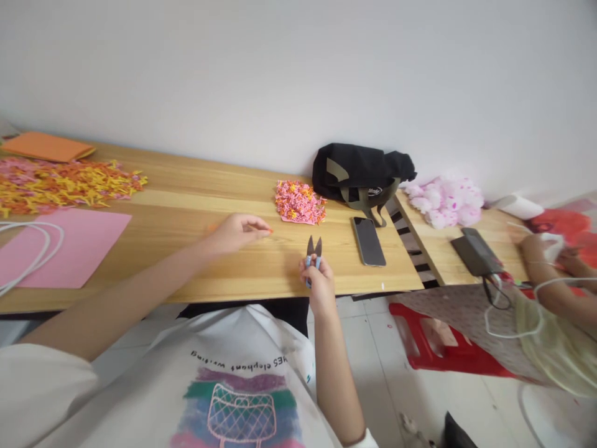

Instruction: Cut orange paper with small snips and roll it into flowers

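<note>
My left hand (239, 232) is raised over the table, its thumb and fingers pinched on a small orange piece (270, 231); the piece is too small to make out its shape. Lower and to the right, my right hand (319, 281) grips thread snips (313, 247) with blue handles, blades apart and pointing away from me. Just beyond both hands sits a pile of small pink, orange and yellow pieces (301, 202), with a pink edge showing beneath it.
A larger heap of pieces (69, 183), orange sheets (46, 146), a pink sheet (88, 249) and a white cable (46, 239) lie left. Right are a phone (369, 241) and black bag (354, 168). Past a gap, another person's hands (536, 252) work near pink-white fluff (448, 200).
</note>
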A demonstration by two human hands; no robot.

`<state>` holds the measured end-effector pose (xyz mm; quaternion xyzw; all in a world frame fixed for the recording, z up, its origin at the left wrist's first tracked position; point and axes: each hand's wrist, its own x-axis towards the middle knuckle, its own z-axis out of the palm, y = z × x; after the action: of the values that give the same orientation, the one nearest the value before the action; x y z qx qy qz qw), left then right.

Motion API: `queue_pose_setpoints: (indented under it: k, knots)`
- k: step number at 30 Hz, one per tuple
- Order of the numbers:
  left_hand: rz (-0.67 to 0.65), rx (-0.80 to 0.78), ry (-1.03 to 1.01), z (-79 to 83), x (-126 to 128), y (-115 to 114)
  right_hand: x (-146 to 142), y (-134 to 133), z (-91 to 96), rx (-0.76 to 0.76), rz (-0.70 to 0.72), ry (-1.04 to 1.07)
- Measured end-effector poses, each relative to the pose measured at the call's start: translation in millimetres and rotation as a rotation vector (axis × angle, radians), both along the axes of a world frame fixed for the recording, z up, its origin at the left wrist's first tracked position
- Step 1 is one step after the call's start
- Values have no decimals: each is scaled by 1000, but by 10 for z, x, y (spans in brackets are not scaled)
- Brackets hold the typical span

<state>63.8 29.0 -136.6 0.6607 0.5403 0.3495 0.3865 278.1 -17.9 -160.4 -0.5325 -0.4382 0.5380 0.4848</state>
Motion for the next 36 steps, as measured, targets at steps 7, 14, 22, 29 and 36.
queue_pose_setpoints:
  k: [7,14,22,29,36]
  knots:
    - [-169,-407,-563,496,159,-427,-209,-208,647,101,123,42]
    - [-165,-420,-634,541,147,-679,-372,-331,876,174,73,-105]
    - [-57,-226,-575,586,147,-939,-439,-435,890,143,40,-50]
    - [-6,54,-133,736,58,-1016,-479,-517,906,184,124,-143]
    - [-29,78,-243,741,87,-1153,-519,-550,948,98,153,134]
